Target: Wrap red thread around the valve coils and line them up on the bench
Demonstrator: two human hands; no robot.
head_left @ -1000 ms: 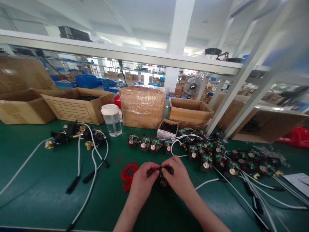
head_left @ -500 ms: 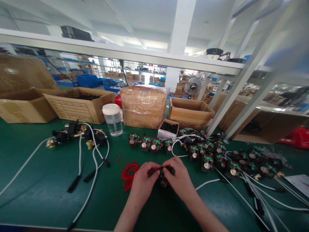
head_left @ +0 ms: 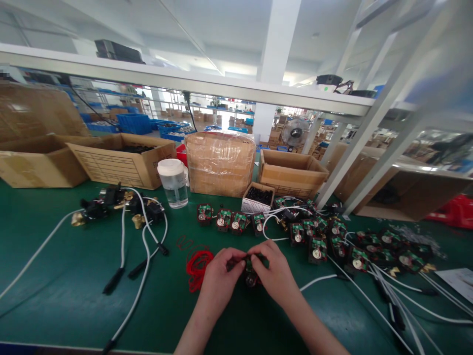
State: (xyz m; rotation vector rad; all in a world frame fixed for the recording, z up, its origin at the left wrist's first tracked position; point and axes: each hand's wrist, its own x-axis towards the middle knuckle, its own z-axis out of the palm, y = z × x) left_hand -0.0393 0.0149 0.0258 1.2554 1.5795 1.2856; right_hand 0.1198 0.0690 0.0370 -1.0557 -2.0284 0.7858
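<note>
On the near part of the green counter (head_left: 84,315), a small black circuit-board module (head_left: 252,280) is framed between the left hand (head_left: 221,273) and the right hand (head_left: 272,268), with its round disc placed at the near end. In each grip, thumb and forefinger are brought almost together at the module's far edge; what is pinched between the tips is hidden and cannot be told. By its size against the fingers, the module is judged light. Its casing looks stiff, while the exposed green board is probably fragile, so it is best held by the casing's sides, with the board left unpressed.

Just beside the left hand, a loose bundle of red wire (head_left: 197,268) is laid; it looks soft and easily snagged. Beyond, similar modules (head_left: 224,220) are ranged in a row, with more heaped to the right among white cables (head_left: 320,280). Farther back, small black parts (head_left: 259,194) are held in a small open carton (head_left: 254,207), and a lidded clear jug (head_left: 174,188) is stood near a plastic-wrapped cardboard box (head_left: 221,165).
</note>
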